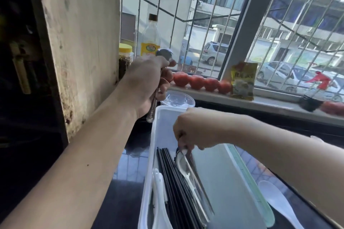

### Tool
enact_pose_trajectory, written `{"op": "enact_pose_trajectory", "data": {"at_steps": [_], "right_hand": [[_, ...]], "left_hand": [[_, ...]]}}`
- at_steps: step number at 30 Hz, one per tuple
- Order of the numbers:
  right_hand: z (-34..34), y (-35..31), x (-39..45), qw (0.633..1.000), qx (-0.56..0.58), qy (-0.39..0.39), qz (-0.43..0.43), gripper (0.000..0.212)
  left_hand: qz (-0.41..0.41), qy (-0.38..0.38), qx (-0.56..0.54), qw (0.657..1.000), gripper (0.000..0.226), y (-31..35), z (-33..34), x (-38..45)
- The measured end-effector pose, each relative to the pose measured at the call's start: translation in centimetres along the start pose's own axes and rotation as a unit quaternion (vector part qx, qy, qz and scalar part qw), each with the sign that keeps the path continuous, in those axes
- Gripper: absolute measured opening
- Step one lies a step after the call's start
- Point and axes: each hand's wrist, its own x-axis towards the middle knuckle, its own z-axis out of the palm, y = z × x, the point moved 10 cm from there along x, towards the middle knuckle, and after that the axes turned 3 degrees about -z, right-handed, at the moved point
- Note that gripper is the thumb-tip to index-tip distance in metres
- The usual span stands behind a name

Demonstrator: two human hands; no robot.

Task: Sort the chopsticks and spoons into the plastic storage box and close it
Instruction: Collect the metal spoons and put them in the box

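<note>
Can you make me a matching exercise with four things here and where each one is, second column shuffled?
Things:
1. black chopsticks
2. white plastic spoon
3. tomatoes
4. bunch of metal spoons

Places:
A. in a row on the windowsill
B. held upright in the left hand
C. lying inside the storage box
D. on the counter, right of the box

Pairs: 1-C, 2-D, 3-A, 4-B
</note>
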Motion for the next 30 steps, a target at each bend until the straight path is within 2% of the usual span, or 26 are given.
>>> {"op": "enact_pose_trajectory", "data": {"at_steps": [3,7,11,13,14,15,17,19,20,22,24,26,28,30], "right_hand": [[2.4,-0.6,1.9,0.994,-0.107,-0.023,-0.004,0.011],[3.4,-0.1,2.3,0.993,-0.112,-0.032,0.019,0.012],[-1.0,1.6,0.0,0.992,-0.079,0.077,0.064,0.017],[-4.0,3.6,-2.0,0.982,0.032,0.158,0.096,0.019],[-5.4,4.8,-3.2,0.963,0.131,0.208,0.110,0.021],[-6.5,6.1,-4.3,0.924,0.247,0.265,0.120,0.021],[-7.6,7.7,-6.1,0.818,0.454,0.337,0.105,0.016],[-7.7,7.4,-6.3,0.739,0.593,0.317,0.039,0.031],[-8.1,6.9,-6.4,0.720,0.620,0.312,-0.002,0.037],[-9.5,6.2,-7.2,0.722,0.591,0.354,-0.062,0.026],[-10.8,6.6,-8.3,0.741,0.510,0.433,-0.063,0.015],[-11.6,7.1,-9.0,0.763,0.424,0.485,-0.049,0.016],[-12.5,7.6,-9.5,0.793,0.327,0.513,-0.029,0.018],[-13.0,7.6,-9.5,0.827,0.263,0.497,-0.030,0.023]], "left_hand": [[-0.018,-0.015,-0.008,1.000,0.025,-0.6,0.4,0.0],[-0.028,-0.031,0.003,0.999,0.018,-0.8,0.8,0.0],[-0.026,-0.056,0.038,0.997,0.022,-0.5,1.1,-0.4],[-0.020,-0.062,0.055,0.996,0.021,-0.4,1.2,-0.6],[-0.017,-0.063,0.061,0.996,0.019,-0.4,1.2,-0.6],[-0.017,-0.065,0.062,0.996,0.019,-0.5,1.4,-0.7],[-0.029,-0.080,0.048,0.995,0.022,-0.9,1.8,-0.7],[-0.063,-0.128,-0.022,0.990,0.031,-1.3,3.0,-0.9],[-0.082,-0.161,-0.068,0.981,0.035,-1.4,3.7,-1.2],[-0.105,-0.225,-0.139,0.959,0.043,-1.2,5.1,-1.8],[-0.119,-0.275,-0.164,0.940,0.047,-1.1,6.1,-2.5],[-0.134,-0.300,-0.136,0.935,0.042,-1.5,6.6,-3.2],[-0.131,-0.258,-0.031,0.957,0.033,-2.1,6.1,-2.9],[-0.067,-0.131,0.124,0.981,0.022,-1.8,3.8,-1.4]]}}
